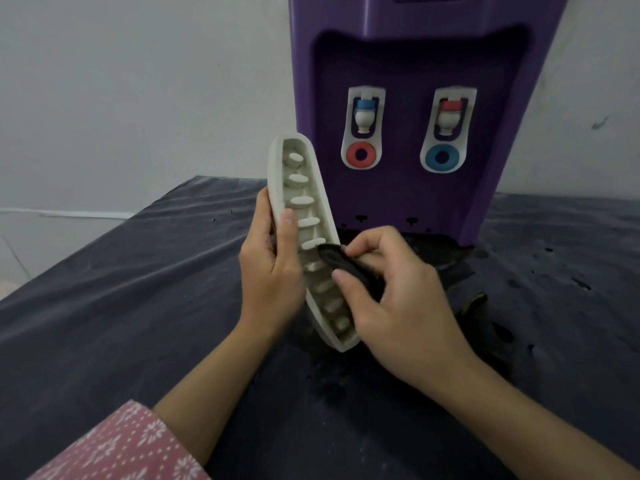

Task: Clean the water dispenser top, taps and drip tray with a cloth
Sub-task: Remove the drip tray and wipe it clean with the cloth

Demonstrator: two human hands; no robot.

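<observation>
Centre frame: left hand [273, 261] grips the white drip tray [301, 216] by its long edge, fingers curled round it, tray held tilted above the counter [121, 289]. Right hand [398, 306] pinches a black cloth [349, 268], pressed into the tray's ribbed inside. Purple water dispenser [415, 64] stands behind, upper right, both taps [363, 116] visible.

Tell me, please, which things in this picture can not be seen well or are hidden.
- Water dispenser top: cut off by the upper edge of the head view.
- Cloth: mostly covered by the right hand that pinches it; its dark rest blends with the dark table cover.
- Drip tray underside: turned away, behind the left hand.
- Tray's near end: partly hidden by the right hand.
- Marks below the taps: too small.
</observation>
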